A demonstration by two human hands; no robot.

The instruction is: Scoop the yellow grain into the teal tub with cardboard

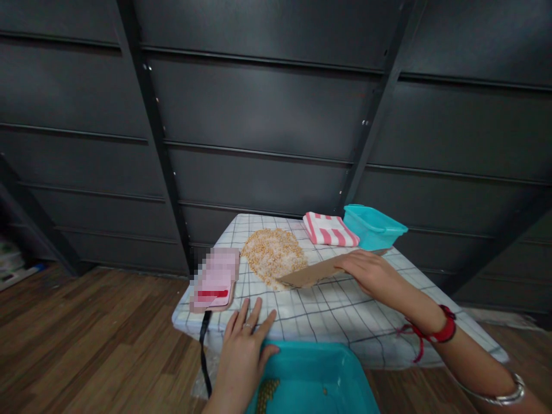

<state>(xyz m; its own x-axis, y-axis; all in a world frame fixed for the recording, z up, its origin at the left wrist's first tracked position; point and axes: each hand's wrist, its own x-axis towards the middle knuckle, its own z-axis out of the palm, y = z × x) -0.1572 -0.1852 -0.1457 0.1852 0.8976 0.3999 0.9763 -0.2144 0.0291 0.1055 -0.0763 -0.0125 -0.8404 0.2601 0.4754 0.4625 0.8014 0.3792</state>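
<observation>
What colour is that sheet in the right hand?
The sheet is brown, seen best in the head view.

The near part of the turquoise plastic basin (319,347) is cut off by the bottom edge. Within it, the small dull-green grains (268,394) are partly covered by the bare left hand (245,345), whose forearm is also cut off below. One speck (325,391) in the basin is too small to be identified. The middle of the flat brown cardboard sheet (313,272) is covered by the bare right hand (366,273). Surface detail of the pink rectangular object (218,273) is lost to pixelation. Pale items (11,261) at the left edge are cropped and blurred.
</observation>
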